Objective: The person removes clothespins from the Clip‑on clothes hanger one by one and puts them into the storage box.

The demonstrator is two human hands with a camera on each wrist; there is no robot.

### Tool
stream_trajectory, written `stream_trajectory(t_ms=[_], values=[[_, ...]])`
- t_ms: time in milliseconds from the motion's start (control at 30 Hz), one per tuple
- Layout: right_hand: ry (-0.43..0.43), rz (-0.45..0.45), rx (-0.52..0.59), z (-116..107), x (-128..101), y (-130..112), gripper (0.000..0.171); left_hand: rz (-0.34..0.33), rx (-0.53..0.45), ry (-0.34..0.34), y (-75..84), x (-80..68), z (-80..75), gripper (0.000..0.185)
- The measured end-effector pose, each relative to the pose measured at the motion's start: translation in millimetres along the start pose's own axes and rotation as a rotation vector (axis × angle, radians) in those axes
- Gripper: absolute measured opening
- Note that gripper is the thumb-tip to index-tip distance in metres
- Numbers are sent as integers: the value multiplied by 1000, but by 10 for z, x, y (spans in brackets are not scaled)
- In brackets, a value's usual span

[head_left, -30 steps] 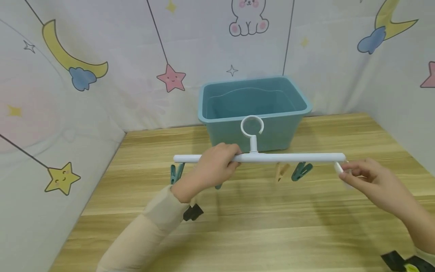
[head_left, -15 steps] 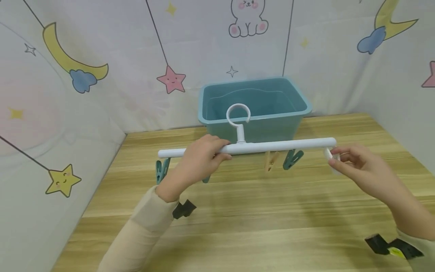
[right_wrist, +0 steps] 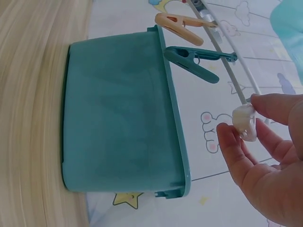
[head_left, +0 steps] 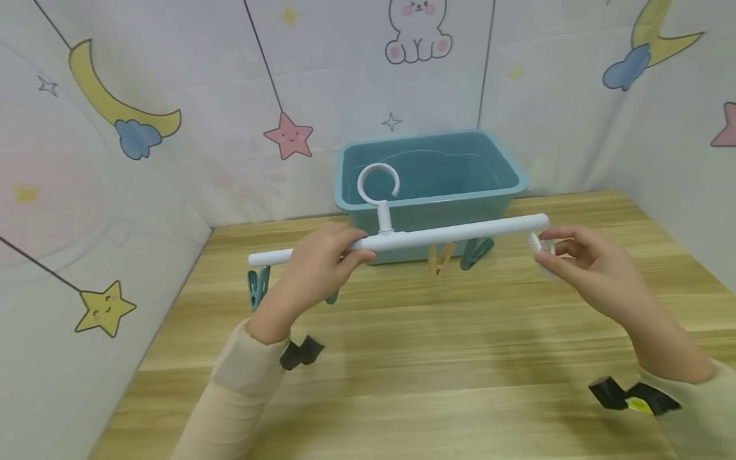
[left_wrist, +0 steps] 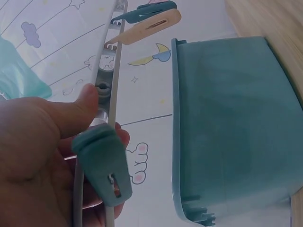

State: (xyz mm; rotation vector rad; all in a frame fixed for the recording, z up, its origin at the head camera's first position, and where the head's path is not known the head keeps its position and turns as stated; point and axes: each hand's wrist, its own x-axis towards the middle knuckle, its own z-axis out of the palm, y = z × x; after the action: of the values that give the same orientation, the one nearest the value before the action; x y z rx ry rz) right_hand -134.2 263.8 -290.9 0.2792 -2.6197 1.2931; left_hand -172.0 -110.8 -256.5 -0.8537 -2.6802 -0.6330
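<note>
A white hanger bar [head_left: 460, 231] with a round hook [head_left: 378, 184] on top is held up above the table, its right end higher. My left hand [head_left: 322, 259] grips the bar left of the hook. Under the right end, my right hand [head_left: 592, 268] pinches a white clothespin [right_wrist: 244, 122] between thumb and fingers. Green clothespins [head_left: 476, 253] and a peach clothespin [head_left: 439, 259] hang from the bar's underside. Another green clothespin [left_wrist: 105, 165] hangs by my left fingers, and one more green clothespin [head_left: 258, 287] is near the left end.
A blue-green plastic bin [head_left: 431, 203] stands at the back of the wooden table [head_left: 448, 358], behind the hanger. White cloth walls [head_left: 218, 83] with printed stars and moons enclose the back and sides.
Both hands have moved left and upward with the hanger, and its right end has risen. The right hand keeps its pinch on the white clothespin.
</note>
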Motion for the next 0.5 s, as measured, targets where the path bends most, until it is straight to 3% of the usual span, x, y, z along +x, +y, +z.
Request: stream_trajectory(t_ms=[333,500], values=[[74,-141,182,211,181,-79,28,-18,-14,76,-121,-79,-13,25],[75,-149,215,267,269,-164,25,-23,-29,127,-185,-98,-22,27]])
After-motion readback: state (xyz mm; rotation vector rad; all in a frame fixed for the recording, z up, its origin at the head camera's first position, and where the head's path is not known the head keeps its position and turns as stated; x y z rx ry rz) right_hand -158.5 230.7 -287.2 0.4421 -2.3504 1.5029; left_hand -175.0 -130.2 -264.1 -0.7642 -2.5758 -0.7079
